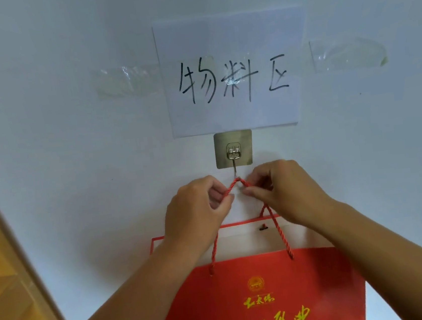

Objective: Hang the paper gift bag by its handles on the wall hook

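While both hands pinch the red twisted-cord handles into a peak at the tip of the metal wall hook, the red paper gift bag hangs below against the wall. The left hand and right hand each press thumb and fingertips on the cord. If only one cord catches, the bag could tilt or slip off on release.

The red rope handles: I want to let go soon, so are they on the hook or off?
On, apparently: the rope handles peak right at the hook tip, both hands pinching them.
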